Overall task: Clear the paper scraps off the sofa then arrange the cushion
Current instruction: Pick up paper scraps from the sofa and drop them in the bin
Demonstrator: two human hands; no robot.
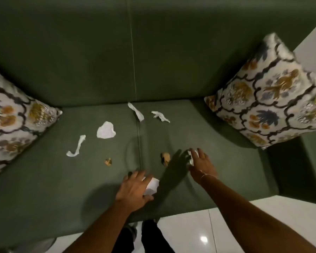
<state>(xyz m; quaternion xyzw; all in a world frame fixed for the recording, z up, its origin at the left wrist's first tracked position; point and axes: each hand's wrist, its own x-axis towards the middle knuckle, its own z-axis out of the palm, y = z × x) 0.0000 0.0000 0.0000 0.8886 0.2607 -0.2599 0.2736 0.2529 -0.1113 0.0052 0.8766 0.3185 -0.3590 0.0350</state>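
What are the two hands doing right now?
Left hand: fingers spread over a white paper scrap, grip unclear.
Right hand: open, reaching a white scrap.

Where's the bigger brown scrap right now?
In the head view, the bigger brown scrap lies on the sofa seat, just right of the centre seam, between the left hand and right hand.

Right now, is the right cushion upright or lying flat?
Upright but tilted: the right cushion stands on one edge on the sofa, leaning into its corner.
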